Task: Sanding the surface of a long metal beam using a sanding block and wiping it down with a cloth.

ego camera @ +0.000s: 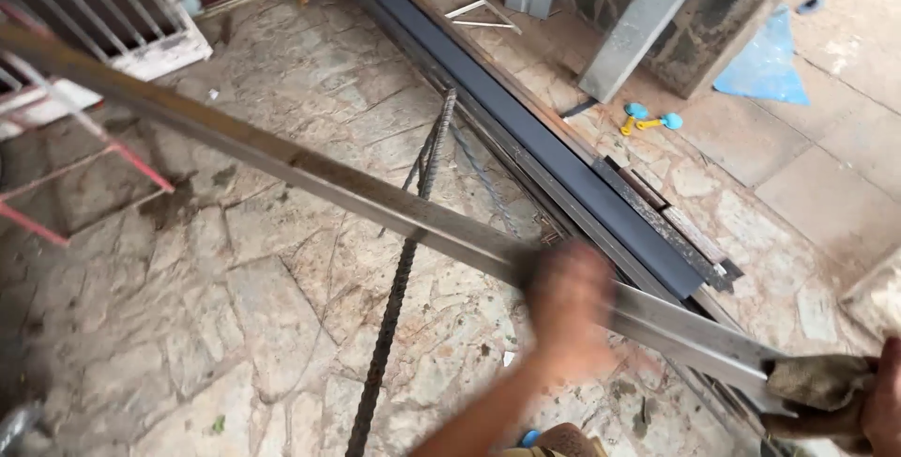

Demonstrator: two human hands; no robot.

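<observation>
Outdoors, a long grey steel bar [310, 175] hangs slantwise above the stone-paved floor [263, 326].
Left hand [566, 307], blurred, lies on it, grip unclear; right hand [878, 405] clamps its end through a brown rag [818, 384], beside ribbed rebar [399, 279].

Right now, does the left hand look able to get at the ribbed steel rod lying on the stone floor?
Probably yes. The left hand, blurred, is on the long flat metal bar, and the ribbed rod lies just left of it on the floor, nothing between.
</observation>
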